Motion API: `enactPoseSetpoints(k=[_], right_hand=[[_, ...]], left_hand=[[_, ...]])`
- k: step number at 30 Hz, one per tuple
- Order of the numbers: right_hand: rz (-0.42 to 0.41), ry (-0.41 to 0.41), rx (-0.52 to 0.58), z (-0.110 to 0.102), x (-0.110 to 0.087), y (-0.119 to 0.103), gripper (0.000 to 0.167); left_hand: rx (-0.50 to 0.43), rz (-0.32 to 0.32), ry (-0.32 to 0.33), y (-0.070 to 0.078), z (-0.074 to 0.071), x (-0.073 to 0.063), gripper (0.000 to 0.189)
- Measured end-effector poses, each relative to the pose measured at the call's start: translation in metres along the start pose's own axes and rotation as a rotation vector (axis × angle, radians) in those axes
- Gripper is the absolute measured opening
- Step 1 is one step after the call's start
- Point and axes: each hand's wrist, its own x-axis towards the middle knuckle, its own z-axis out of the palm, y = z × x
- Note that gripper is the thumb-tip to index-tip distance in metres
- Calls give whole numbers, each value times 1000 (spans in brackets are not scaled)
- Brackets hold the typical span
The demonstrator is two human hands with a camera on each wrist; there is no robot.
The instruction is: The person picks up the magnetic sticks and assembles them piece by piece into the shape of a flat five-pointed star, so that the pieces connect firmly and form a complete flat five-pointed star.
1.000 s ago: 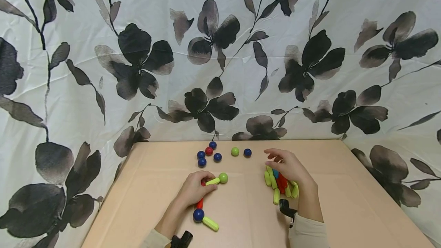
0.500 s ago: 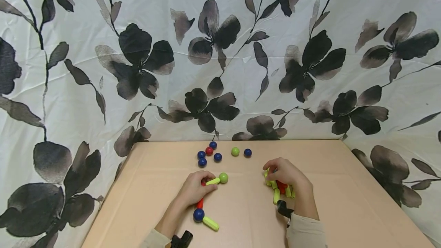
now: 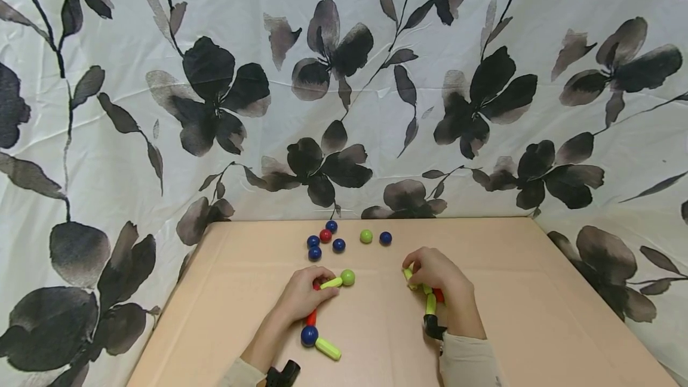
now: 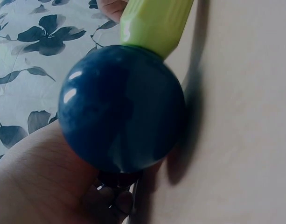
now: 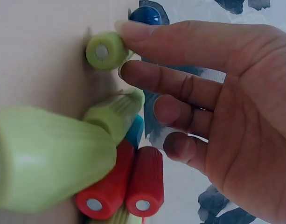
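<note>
In the head view my left hand (image 3: 302, 294) grips a small structure of magnetic rods and balls near the table's middle. A light green rod (image 3: 331, 283) with a green ball (image 3: 348, 278) at its end sticks out past the fingertips. Below the palm a red rod (image 3: 311, 318) leads to a blue ball (image 3: 309, 336), which joins another light green rod (image 3: 328, 349). The left hand covers the joint between. My right hand (image 3: 442, 272) pinches a light green rod (image 5: 104, 50) between thumb and index finger, beside the pile of rods; its other fingers are loosely bent.
Under the right hand lie several green rods (image 5: 54, 161), red rods (image 5: 145, 179) and a blue one (image 5: 135, 133). Loose balls sit at the back: several blue (image 3: 338, 245), a red ball (image 3: 325, 236) and a green ball (image 3: 366, 236). A flowered cloth (image 3: 408, 106) hangs behind the table (image 3: 376, 327).
My right hand has come down onto the pile, closed thumb and index finger on a green rod and drawn it slightly left. The left hand and its structure have stayed in place.
</note>
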Motion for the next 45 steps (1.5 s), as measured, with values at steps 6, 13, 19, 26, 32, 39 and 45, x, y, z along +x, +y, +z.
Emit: enactPoseSetpoints(k=[6, 13, 19, 26, 32, 39, 45], right_hand=[[-8, -6, -1, 9, 6, -6, 33], [-105, -6, -93, 21, 11, -18, 23], [-173, 0, -139, 27, 15, -21, 19], [-230, 22, -90, 32, 21, -29, 17], [-282, -26, -21, 39, 25, -44, 20], [-339, -77, -61, 51, 28, -53, 21], [-316, -77, -79, 54, 28, -55, 21]], left_hand=[[0, -3, -1, -1, 0, 0, 20], [6, 5, 1, -1, 1, 0, 20], [-9, -7, -2, 0, 1, 1, 21], [-8, -5, 0, -2, 1, 1, 27], [-20, -5, 1, 0, 0, 0, 23], [-21, -10, 0, 0, 0, 0, 22], [-20, -10, 3, 0, 0, 1, 21]])
